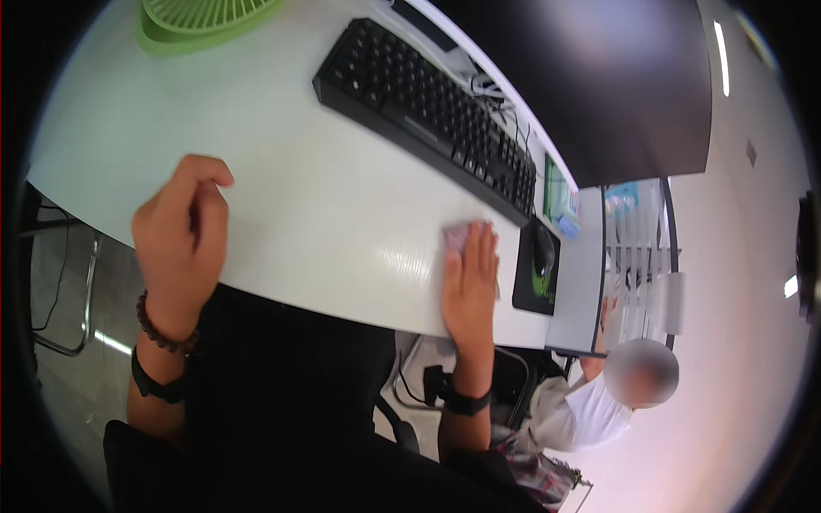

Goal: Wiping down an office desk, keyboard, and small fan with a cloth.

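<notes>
Under the flat fingers of my right hand (pixel 471 292) lies a small pinkish cloth (pixel 456 236), pressed against the white desk (pixel 308 211). Much of the cloth is hidden by the hand, and its edges show at the upper left and the right. My left hand (pixel 183 224) is loosely curled over the desk's front edge at the left, with nothing visible in it. To the right of my right hand, a black mouse (pixel 543 251) rests on a black and green mouse pad (pixel 536 292).
A black keyboard (pixel 430 122) lies across the back of the desk, below a large dark monitor (pixel 616 83). A green fan (pixel 208 29) is at the far left. Loose cables (pixel 494 93) run behind the keyboard. Another person (pixel 596 410) sits beyond the right end.
</notes>
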`<act>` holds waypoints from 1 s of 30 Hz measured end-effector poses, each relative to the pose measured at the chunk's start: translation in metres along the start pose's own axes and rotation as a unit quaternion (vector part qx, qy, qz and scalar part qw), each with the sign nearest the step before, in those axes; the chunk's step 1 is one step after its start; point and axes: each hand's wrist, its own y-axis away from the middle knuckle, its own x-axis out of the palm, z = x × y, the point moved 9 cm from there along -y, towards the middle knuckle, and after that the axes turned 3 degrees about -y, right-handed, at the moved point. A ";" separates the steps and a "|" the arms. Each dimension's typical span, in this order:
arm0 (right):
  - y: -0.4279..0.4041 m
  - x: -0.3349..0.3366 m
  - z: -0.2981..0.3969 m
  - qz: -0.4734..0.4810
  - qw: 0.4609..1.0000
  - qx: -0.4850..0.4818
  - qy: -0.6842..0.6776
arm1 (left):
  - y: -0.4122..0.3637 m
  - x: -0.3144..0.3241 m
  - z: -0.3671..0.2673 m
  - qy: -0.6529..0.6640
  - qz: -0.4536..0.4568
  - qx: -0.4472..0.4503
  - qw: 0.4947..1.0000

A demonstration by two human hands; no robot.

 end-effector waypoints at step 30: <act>0.145 -0.066 -0.306 -0.198 0.974 0.112 -0.018 | 0.005 0.008 0.021 -0.004 0.036 0.000 0.999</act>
